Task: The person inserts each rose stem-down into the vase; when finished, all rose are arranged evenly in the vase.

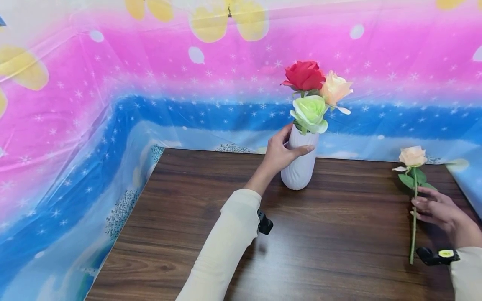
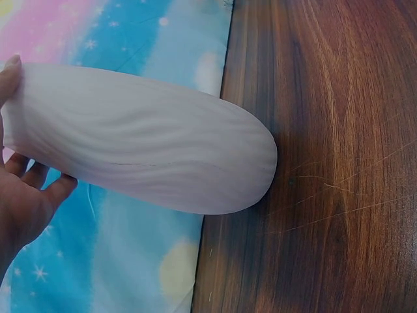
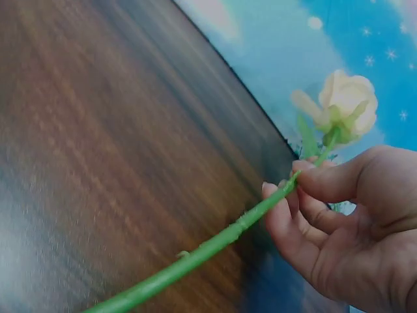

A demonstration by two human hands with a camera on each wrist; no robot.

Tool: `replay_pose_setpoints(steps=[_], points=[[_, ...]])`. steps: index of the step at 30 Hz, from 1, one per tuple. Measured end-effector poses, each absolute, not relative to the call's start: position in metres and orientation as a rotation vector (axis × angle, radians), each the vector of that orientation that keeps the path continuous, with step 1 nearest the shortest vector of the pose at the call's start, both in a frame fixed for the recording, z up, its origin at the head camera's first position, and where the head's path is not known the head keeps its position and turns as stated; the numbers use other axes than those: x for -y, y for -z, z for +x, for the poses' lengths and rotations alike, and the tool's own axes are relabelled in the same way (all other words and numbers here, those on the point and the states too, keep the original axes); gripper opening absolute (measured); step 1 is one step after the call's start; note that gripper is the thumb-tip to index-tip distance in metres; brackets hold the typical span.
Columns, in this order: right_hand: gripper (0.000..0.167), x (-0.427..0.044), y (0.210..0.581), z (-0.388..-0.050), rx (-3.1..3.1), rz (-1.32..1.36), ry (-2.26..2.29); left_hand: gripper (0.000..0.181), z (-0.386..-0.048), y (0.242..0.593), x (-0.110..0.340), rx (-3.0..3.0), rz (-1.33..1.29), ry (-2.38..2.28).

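A white ribbed vase (image 1: 299,167) stands upright near the table's back edge in the head view. My left hand (image 1: 280,150) grips it around its upper part, and the left wrist view shows the wavy wall of the vase (image 2: 143,140) with fingers on both sides. Out of its mouth rise a red rose (image 1: 303,76), a peach rose (image 1: 335,88) and a light green rose (image 1: 310,113). At the right, my right hand (image 1: 442,211) pinches the green stem (image 3: 241,225) of a single pale peach rose (image 1: 412,156), its bloom pointing up and away from me.
The dark wood table (image 1: 180,209) ends at a back edge just behind the vase. A pink and blue patterned cloth (image 1: 211,83) hangs behind it and along the left side. Small black cameras (image 1: 265,223) sit on both wrists.
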State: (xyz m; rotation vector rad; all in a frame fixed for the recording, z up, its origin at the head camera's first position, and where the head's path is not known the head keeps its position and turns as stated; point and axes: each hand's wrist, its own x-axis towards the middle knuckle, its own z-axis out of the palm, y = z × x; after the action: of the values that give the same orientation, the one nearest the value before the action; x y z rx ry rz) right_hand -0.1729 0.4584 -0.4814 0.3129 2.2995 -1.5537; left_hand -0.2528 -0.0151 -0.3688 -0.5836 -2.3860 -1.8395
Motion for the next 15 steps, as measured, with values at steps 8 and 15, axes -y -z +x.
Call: replay_pose_setpoints(steps=[8,15], points=[[0.031,-0.448,0.476,-0.180,-2.273,0.261,1.743,0.076,-0.252,0.367,0.014,2.384,-0.560,1.853],[0.032,-0.436,0.465,-0.182,-2.007,0.268,2.106,0.076,-0.252,0.368,0.013,2.382,-0.541,1.861]])
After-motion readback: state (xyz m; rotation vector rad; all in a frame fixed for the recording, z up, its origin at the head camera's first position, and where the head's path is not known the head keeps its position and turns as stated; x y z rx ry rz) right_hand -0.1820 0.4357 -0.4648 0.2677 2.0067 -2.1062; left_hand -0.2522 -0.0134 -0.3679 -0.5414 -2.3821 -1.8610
